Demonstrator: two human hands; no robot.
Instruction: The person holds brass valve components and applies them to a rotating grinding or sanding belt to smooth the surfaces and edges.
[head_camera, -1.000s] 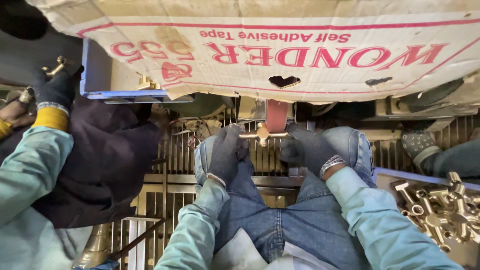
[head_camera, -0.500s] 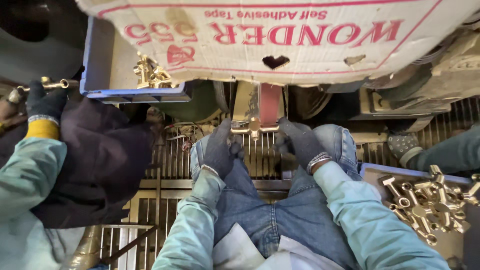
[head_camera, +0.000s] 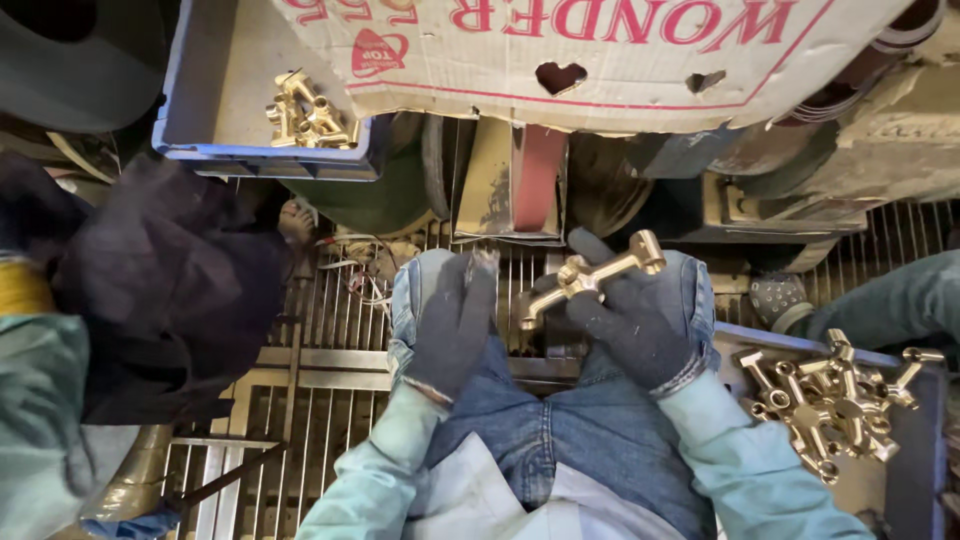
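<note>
Right hand (head_camera: 640, 320), gloved, grips a brass cross fitting (head_camera: 590, 277) above the right knee, its long arm pointing to 2 o'clock; left hand (head_camera: 455, 320) rests flat and released on the left knee; more brass fittings (head_camera: 830, 400) heaped at 4 o'clock

Blue tray (head_camera: 200, 100) w/ brass fittings (head_camera: 305, 110).

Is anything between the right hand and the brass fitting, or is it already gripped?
Nothing is between them: the gloved right hand already grips the brass fitting. The left hand rests flat on the knee, apart from it.
</note>
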